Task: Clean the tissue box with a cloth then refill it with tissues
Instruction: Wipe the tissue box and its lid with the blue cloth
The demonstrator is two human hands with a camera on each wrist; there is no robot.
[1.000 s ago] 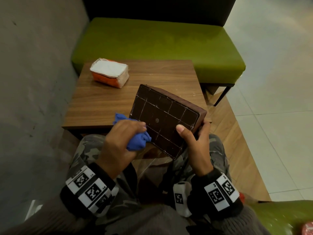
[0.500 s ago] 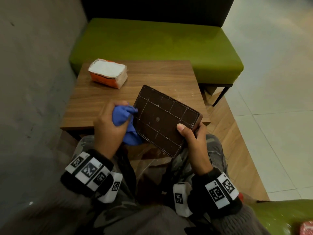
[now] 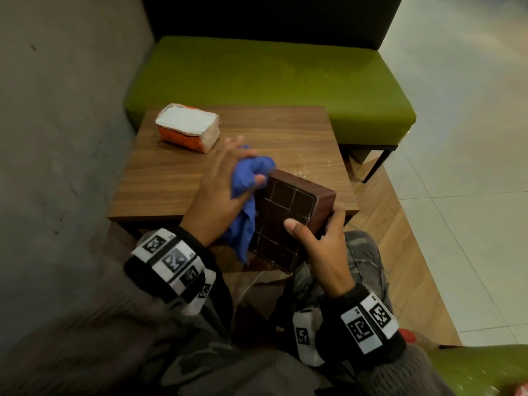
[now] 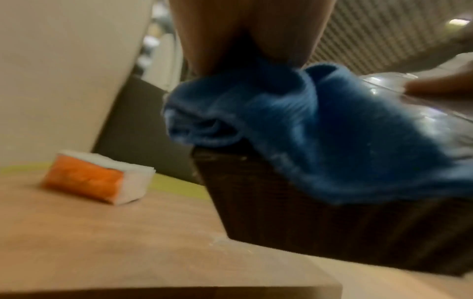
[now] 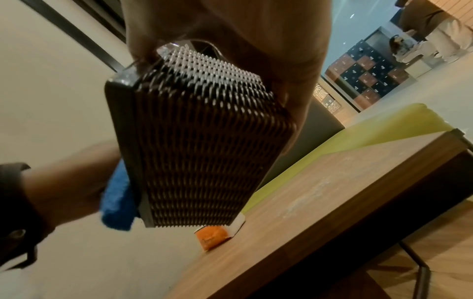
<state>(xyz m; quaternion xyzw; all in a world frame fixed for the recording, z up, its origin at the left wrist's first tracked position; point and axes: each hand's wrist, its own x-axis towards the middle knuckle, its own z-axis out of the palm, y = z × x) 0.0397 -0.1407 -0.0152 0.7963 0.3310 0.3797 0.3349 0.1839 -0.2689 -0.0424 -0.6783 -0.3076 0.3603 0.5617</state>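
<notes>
My right hand (image 3: 315, 232) grips the dark brown woven tissue box (image 3: 288, 212) by its near right side, thumb across its gridded underside, which is tipped up toward me above my lap at the table's front edge. The box's woven wall (image 5: 199, 157) fills the right wrist view. My left hand (image 3: 225, 184) holds a bunched blue cloth (image 3: 247, 192) and presses it against the box's far left corner; the cloth (image 4: 307, 129) drapes over that edge. An orange and white pack of tissues (image 3: 188, 127) lies on the table's far left.
The small wooden table (image 3: 291, 135) stands in front of me, with pale dust specks near its right edge. A green bench (image 3: 271, 81) runs behind it and a grey wall is at left. Tiled floor lies to the right.
My left hand has carried the cloth from the box's near left side up to its far left corner. The box has turned, its long side now pointing more away from me.
</notes>
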